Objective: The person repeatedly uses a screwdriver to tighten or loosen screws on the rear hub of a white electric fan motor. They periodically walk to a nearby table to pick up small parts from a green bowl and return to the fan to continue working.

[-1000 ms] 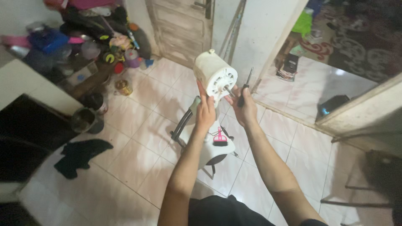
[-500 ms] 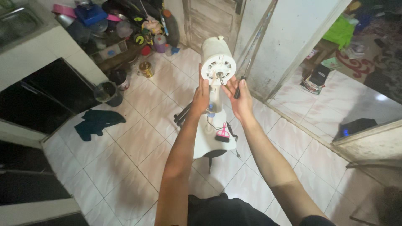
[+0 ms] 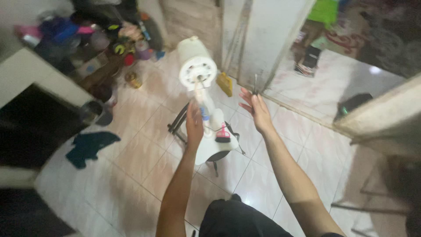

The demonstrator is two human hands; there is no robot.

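Note:
A white stand fan without blades or guard stands on the tiled floor; its round motor head (image 3: 196,66) with a bare shaft faces me. My left hand (image 3: 194,124) grips the fan's neck just below the head. The white base (image 3: 213,147) carries a pink object (image 3: 222,134), and black legs stick out beneath it. My right hand (image 3: 256,109) hovers to the right of the fan, apart from it, fingers partly spread, with a thin dark tool (image 3: 255,83) standing up out of it.
Cluttered bottles and containers (image 3: 109,35) fill the far left corner. A white counter (image 3: 26,72), a metal pot (image 3: 94,112) and a dark cloth (image 3: 90,147) lie left. A yellow object (image 3: 225,83) sits by the white door post (image 3: 272,39); a doorway opens right.
My right hand has come off the motor head and moved right with the tool. My left hand has slid down from the head to the neck. The view has shifted.

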